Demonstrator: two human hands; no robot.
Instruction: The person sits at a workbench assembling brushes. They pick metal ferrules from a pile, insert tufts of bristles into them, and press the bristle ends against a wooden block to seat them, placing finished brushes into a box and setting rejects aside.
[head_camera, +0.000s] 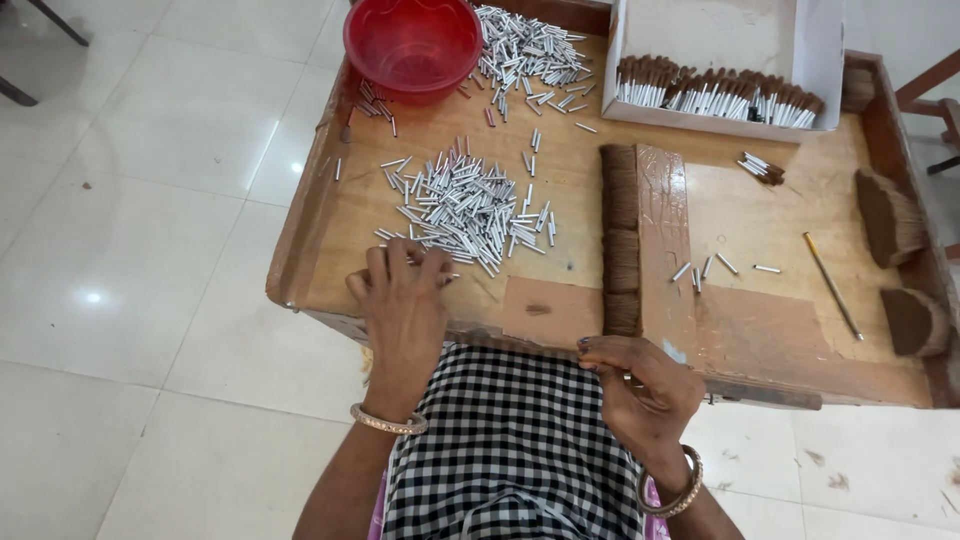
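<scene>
My wooden work table (560, 300) has a raised rim all round. On it: a loose pile of little silver tubes (465, 208), another heap (525, 48) beside the red plastic bowl (413, 42), a white box (720, 60) of finished brushes, a strip of brown bristle (620, 240), bristle bundles (890, 220) at the right edge, and a thin stick (832, 286).

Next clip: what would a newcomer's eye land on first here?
Probably the scattered heap of small silver metal tubes on the wooden work tray, with the left hand resting on its near edge. Behind it, a red plastic bowl stands at the tray's far left, and a white cardboard box of brown-tipped tubes sits at the far right. The right hand is at the tray's near rim.
</scene>
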